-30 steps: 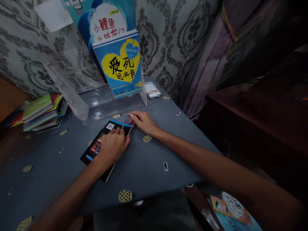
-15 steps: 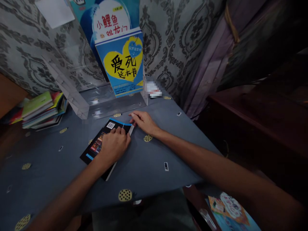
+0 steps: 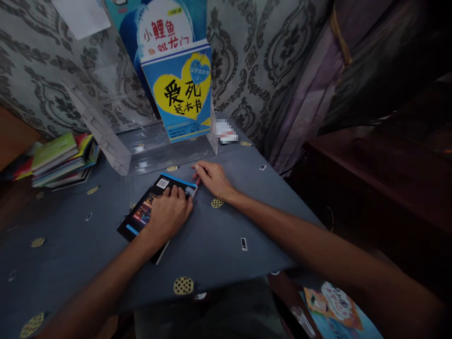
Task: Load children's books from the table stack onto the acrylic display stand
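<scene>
A black paperback book (image 3: 143,207) with a blue top edge, a barcode and small colour pictures lies slantwise on the table, back cover up. My left hand (image 3: 169,212) rests on its cover, fingers stretched out and lightly bent, pressing nothing between them. Just off the book's upper right corner is my right hand (image 3: 212,179), its fingers loosely bent and apart. Whether a fingertip touches that corner I cannot tell. Behind the book stands a clear plastic rack (image 3: 155,162), with a blue book bearing a yellow heart (image 3: 181,94) upright in it.
A taller picture book (image 3: 165,23) rises behind the blue one. Several stacked books (image 3: 56,155) lie at the left of the table (image 3: 219,245). A dark red cabinet (image 3: 370,174) stands to the right. Below the table edge lies another picture book (image 3: 335,310).
The book's upper right corner, slightly lifted before, now lies flatter. My right hand has shifted a little to the right, away from the corner. My left hand stays on the cover.
</scene>
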`<state>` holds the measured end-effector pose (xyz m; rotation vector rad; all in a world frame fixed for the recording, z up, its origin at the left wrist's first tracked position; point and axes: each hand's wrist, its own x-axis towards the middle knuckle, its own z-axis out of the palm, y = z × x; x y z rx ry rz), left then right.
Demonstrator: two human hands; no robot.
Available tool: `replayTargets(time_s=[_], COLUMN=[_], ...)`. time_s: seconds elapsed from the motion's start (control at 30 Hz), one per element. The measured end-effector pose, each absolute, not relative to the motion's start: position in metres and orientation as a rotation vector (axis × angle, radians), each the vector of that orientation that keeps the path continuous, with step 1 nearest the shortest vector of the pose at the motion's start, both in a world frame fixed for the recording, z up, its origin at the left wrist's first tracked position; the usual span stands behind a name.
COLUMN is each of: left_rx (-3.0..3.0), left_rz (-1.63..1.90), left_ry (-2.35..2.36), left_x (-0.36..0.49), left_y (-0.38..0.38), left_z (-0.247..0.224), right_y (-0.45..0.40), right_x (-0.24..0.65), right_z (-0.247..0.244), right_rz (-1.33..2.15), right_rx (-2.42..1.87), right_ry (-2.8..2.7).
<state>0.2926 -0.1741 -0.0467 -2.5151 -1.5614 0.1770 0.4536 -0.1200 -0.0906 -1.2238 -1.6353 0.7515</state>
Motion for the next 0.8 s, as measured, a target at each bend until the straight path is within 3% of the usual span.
replayTargets(time_s=[0.5,0.8], left_rx=[-2.743,-3.176], left_rz=[0.129,0.335], left_ry=[-1.431,-1.231], left_x=[0.254,0.156], left_y=[-0.166,-0.162], left_z=[-0.035,-0.038], right_y=[-0.146,-0.185], right_x=[0.439,0.41], right_z=[-0.074,-0.051], right_rz=[0.105,0.176], right_rx=[-1.544,-1.573], right_ry=[-2.234,-2.443])
